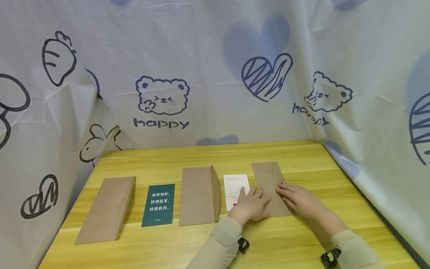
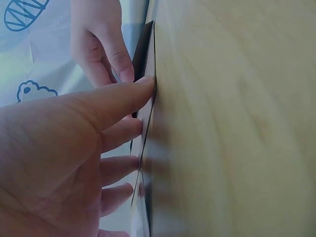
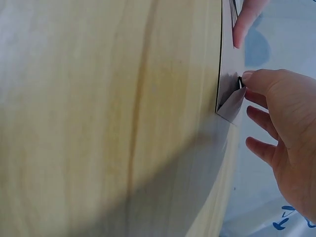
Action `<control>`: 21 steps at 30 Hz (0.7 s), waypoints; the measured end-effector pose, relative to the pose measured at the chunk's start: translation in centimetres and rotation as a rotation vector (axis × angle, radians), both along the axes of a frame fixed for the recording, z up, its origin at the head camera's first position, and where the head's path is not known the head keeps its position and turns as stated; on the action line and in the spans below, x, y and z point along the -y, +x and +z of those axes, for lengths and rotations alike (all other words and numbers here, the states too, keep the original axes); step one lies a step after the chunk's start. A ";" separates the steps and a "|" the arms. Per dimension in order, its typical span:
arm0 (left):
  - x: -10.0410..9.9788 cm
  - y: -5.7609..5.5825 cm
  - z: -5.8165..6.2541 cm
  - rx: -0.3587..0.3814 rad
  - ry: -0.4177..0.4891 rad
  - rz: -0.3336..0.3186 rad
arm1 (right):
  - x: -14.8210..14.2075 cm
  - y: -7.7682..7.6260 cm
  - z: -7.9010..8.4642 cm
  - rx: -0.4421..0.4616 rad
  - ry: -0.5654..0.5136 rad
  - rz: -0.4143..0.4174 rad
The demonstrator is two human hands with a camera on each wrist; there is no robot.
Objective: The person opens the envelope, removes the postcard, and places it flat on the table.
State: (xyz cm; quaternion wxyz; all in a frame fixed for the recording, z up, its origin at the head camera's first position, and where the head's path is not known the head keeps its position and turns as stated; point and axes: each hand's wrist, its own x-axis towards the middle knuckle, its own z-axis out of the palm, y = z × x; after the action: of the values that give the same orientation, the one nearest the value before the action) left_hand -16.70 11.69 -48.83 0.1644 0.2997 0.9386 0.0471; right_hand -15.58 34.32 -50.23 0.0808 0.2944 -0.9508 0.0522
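A brown kraft paper envelope (image 1: 267, 172) lies on the right side of the table. My left hand (image 1: 251, 206) rests on its left part with fairly straight, spread fingers, and the thumb reaches the near edge in the left wrist view. At the right long edge, my right hand (image 1: 300, 200) pinches the raised flap (image 3: 233, 104) between thumb and index finger, the other fingers apart from the paper. Left of this envelope lies a white printed card (image 1: 233, 186) with a red mark, partly covered by my left hand.
Further left on the wood-grain table (image 1: 147, 246) stand a brown envelope with its flap raised (image 1: 196, 196), a green card with white writing (image 1: 158, 205) and another brown envelope (image 1: 104, 211). White cloth (image 1: 208, 45) with drawings surrounds the table's back and sides.
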 end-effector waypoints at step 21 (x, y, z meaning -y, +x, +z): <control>0.1 0.1 0.0 0.001 0.017 0.002 | -1.0 0.5 0.2 -0.171 -0.066 0.017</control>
State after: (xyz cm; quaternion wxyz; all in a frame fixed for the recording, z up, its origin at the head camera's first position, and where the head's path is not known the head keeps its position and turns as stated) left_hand -16.62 11.62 -48.83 0.1623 0.3001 0.9384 0.0553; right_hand -15.05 35.32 -50.06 0.1708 0.3030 -0.9357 0.0586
